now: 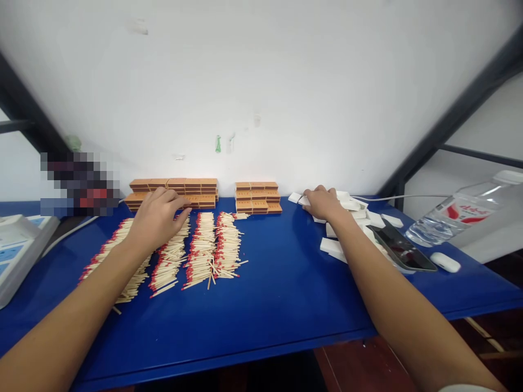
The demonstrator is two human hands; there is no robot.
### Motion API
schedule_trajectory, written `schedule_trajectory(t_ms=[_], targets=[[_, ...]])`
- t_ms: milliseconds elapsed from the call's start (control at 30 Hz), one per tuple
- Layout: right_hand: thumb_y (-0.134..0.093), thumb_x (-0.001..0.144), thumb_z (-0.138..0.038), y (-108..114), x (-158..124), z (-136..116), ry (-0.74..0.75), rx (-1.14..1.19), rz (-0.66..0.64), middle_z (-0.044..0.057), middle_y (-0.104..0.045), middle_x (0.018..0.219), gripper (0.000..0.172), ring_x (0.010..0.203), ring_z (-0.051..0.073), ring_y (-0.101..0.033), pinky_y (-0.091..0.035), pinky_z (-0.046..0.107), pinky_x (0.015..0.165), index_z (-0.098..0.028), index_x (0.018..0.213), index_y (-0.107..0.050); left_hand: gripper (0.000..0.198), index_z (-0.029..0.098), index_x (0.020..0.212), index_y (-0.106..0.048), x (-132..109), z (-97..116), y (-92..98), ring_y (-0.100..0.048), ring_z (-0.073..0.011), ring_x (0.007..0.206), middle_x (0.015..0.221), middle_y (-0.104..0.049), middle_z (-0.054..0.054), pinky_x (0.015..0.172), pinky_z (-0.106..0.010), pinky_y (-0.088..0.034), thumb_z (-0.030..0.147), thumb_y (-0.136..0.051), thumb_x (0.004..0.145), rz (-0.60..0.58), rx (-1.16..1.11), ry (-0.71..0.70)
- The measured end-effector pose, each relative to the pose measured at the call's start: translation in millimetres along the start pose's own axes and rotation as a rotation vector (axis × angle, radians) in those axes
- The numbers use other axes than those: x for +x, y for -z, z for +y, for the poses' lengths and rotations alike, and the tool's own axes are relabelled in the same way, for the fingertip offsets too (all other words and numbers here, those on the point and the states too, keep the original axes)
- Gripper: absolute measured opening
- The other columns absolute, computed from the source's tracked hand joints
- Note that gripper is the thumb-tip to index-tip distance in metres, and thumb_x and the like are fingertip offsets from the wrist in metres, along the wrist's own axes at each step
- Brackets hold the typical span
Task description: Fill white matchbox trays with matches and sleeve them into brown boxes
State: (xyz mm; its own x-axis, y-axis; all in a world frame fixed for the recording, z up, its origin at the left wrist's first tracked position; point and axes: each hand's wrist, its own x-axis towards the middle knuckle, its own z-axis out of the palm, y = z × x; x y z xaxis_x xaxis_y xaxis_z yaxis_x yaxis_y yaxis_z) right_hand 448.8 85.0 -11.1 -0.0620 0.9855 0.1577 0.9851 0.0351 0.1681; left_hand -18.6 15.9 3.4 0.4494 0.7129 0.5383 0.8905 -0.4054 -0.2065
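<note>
My left hand (157,215) is over the front of the left stack of orange matchboxes (193,185). Its thumb and index finger are apart, and the other fingertips are hidden behind the hand. Below it, red-tipped matches (200,247) lie in several long rows. Over on the right, my right hand (321,202) is closed, its fingers curled down at a small white matchbox tray (303,201) on the left edge of a loose pile of white trays (359,214). A shorter stepped stack of matchboxes (257,197) sits between the hands.
The blue table (278,294) backs onto a white wall. Right of the white pile are a dark phone (402,247), a white earbud case (445,262) and a tilted water bottle (461,209). A clear-sided container (28,256) stands at left. Dark metal bars slant at both sides.
</note>
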Motion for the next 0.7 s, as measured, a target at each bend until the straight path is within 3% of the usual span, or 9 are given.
schedule_trajectory(t_ms=[267,367,500,567,700], targets=[[-0.055,0.099,-0.036,26,-17,-8,0.023,0.059,0.185,0.023,-0.072,0.129,0.054,0.132,0.041,-0.051,-0.041,0.049,0.103,-0.011,0.147,-0.059,0.038,0.015,0.111,-0.08,0,4,3.9,-0.063,-0.0358,0.104,0.103,-0.075,-0.015,0.094,-0.052,-0.052,0.037,-0.048,0.107,0.046,-0.023,-0.021],[-0.052,0.099,-0.034,40,-28,-19,0.077,0.244,0.323,0.019,-0.075,0.115,0.043,0.116,0.037,-0.062,-0.046,0.044,0.095,-0.014,0.133,-0.07,0.039,0.016,0.111,-0.079,-1,7,5.0,-0.064,-0.0343,0.103,0.103,-0.076,-0.014,0.096,-0.052,-0.052,0.039,-0.049,0.107,0.041,-0.074,-0.032],[-0.056,0.098,-0.035,53,-42,-49,0.182,0.625,0.391,0.01,-0.074,0.097,0.029,0.087,0.025,-0.066,-0.05,0.039,0.083,-0.019,0.109,-0.077,0.035,0.017,0.11,-0.079,-1,17,8.4,-0.066,-0.0317,0.099,0.101,-0.076,-0.013,0.097,-0.05,-0.052,0.04,-0.052,0.107,0.065,-0.183,-0.052],[-0.062,0.097,-0.042,55,-50,-71,0.244,0.948,0.354,0.007,-0.073,0.093,0.029,0.086,0.023,-0.067,-0.053,0.037,0.08,-0.02,0.11,-0.075,0.033,0.018,0.111,-0.078,-2,27,11.7,-0.067,-0.0306,0.099,0.101,-0.077,-0.011,0.097,-0.048,-0.052,0.041,-0.055,0.107,0.097,-0.259,-0.075],[-0.083,0.082,-0.046,47,-66,-120,0.379,1.526,0.023,0.007,-0.075,0.102,0.039,0.088,0.021,-0.071,-0.06,0.036,0.077,-0.022,0.108,-0.066,0.036,0.02,0.123,-0.074,-4,54,19.6,-0.068,-0.0288,0.105,0.111,-0.079,-0.01,0.099,-0.046,-0.052,0.049,-0.065,0.104,0.137,-0.426,-0.094]])
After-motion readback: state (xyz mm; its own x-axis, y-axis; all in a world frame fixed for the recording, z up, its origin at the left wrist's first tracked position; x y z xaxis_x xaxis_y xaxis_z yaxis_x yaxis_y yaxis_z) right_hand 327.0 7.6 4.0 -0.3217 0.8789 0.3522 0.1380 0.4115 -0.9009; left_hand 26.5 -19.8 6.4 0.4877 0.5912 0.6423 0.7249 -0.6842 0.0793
